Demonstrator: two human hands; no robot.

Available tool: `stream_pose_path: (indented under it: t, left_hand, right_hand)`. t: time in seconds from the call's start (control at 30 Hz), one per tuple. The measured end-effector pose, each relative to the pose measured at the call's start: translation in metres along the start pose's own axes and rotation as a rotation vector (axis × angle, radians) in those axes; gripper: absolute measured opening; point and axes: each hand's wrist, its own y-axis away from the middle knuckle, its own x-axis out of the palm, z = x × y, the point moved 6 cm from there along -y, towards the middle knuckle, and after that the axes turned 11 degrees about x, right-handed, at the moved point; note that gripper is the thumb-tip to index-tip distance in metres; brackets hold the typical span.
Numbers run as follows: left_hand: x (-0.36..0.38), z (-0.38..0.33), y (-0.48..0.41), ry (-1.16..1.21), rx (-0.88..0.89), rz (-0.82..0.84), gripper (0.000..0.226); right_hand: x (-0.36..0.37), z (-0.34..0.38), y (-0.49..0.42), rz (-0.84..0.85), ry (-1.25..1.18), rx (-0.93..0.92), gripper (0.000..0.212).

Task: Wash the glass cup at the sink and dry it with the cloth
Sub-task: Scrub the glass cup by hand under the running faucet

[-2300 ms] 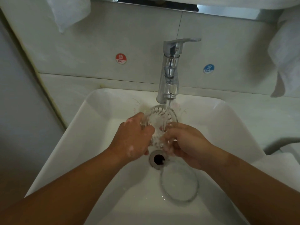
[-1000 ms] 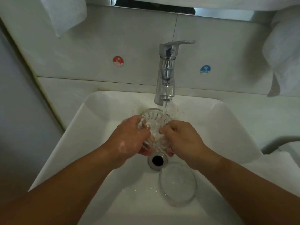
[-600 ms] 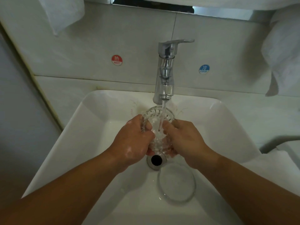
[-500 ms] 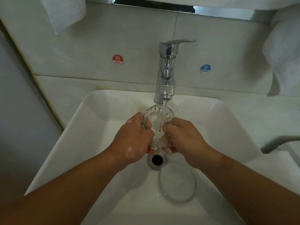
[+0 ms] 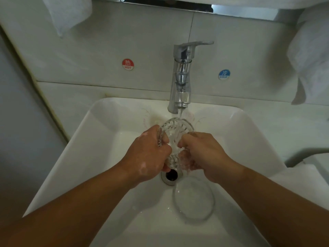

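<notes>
A ribbed clear glass cup (image 5: pixel 175 130) is held over the drain of the white sink (image 5: pixel 99 132), its mouth tilted up toward the chrome tap (image 5: pixel 181 77). Water runs from the spout into the cup. My left hand (image 5: pixel 147 154) grips the cup's left side, fingers curled round the rim. My right hand (image 5: pixel 201 154) grips the right side and lower part, fingers wet and partly hidden behind the glass. A white cloth (image 5: pixel 313 56) hangs at the right on the wall.
A clear glass saucer or lid (image 5: pixel 194 198) lies on the sink floor, just right of the drain (image 5: pixel 170 175). Another white cloth (image 5: pixel 69 13) hangs at top left. Red HOT (image 5: pixel 128 64) and blue COLD (image 5: pixel 224 74) stickers flank the tap. A white surface (image 5: pixel 306 177) lies at right.
Both hands have stayed on the cup under the stream, turning and shifting it slightly; the water keeps running. The glass saucer has not moved.
</notes>
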Motion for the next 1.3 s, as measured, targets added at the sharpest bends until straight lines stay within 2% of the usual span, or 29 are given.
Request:
stream_pose_path:
  t: [0.1, 0.2, 0.37, 0.47, 0.57, 0.67, 0.7, 0.73, 0.83, 0.93, 0.97, 1.07, 1.1, 1.13, 1.2, 1.27, 1.3]
  left_hand:
    - [-0.004, 0.003, -0.001, 0.043, -0.031, 0.001, 0.01]
    - [-0.011, 0.008, -0.003, 0.164, -0.091, 0.021, 0.015]
    - [-0.02, 0.011, -0.006, 0.242, -0.05, -0.151, 0.016]
    - [-0.014, 0.009, -0.004, 0.202, -0.036, -0.169, 0.016]
    - [-0.013, 0.01, -0.006, 0.166, -0.05, -0.128, 0.017]
    - [-0.011, 0.007, -0.005, 0.149, -0.059, -0.064, 0.016]
    - [-0.011, 0.006, -0.004, 0.16, -0.065, -0.053, 0.016]
    - [-0.01, 0.005, -0.003, 0.174, -0.068, -0.047, 0.016]
    - [-0.01, 0.002, -0.002, 0.173, -0.058, -0.058, 0.022]
    - [-0.009, -0.001, -0.001, 0.141, -0.046, -0.028, 0.023]
    - [-0.008, -0.001, -0.001, 0.147, -0.046, -0.015, 0.023]
    - [-0.007, -0.003, 0.0, 0.151, -0.056, 0.033, 0.027]
    - [-0.006, -0.003, 0.0, 0.144, -0.064, 0.049, 0.027]
    - [-0.007, -0.003, 0.001, 0.142, -0.071, 0.054, 0.026]
    - [-0.01, -0.001, 0.0, 0.139, -0.082, 0.048, 0.022]
    - [-0.012, 0.001, 0.0, 0.148, -0.087, 0.053, 0.024]
    - [-0.012, 0.001, 0.0, 0.165, -0.087, 0.052, 0.027]
  right_hand:
    - [0.002, -0.001, 0.001, 0.03, 0.001, -0.035, 0.026]
    - [0.004, 0.005, 0.005, 0.019, 0.127, -0.128, 0.043]
    - [0.017, 0.011, 0.013, 0.143, -0.046, -0.173, 0.023]
    - [0.021, 0.008, 0.016, 0.208, -0.087, -0.141, 0.025]
    - [0.011, 0.008, 0.011, 0.096, 0.035, -0.16, 0.018]
    - [0.003, 0.006, 0.003, -0.047, 0.176, -0.201, 0.046]
    - [0.002, 0.005, 0.001, -0.077, 0.207, -0.21, 0.049]
    - [0.002, 0.005, 0.001, -0.084, 0.219, -0.221, 0.045]
    - [0.006, 0.007, 0.002, -0.04, 0.221, -0.248, 0.016]
    - [0.007, 0.008, 0.001, -0.028, 0.242, -0.262, 0.013]
    - [0.006, 0.009, 0.001, -0.052, 0.273, -0.283, 0.016]
    - [-0.001, 0.01, 0.0, -0.134, 0.328, -0.297, 0.05]
    - [-0.003, 0.01, 0.0, -0.154, 0.356, -0.308, 0.051]
    - [-0.003, 0.01, 0.0, -0.144, 0.379, -0.334, 0.044]
    - [0.002, 0.01, 0.002, -0.029, 0.359, -0.369, 0.015]
    - [0.007, 0.007, 0.002, 0.088, 0.293, -0.326, 0.022]
    - [0.007, 0.008, 0.0, 0.071, 0.311, -0.32, 0.019]
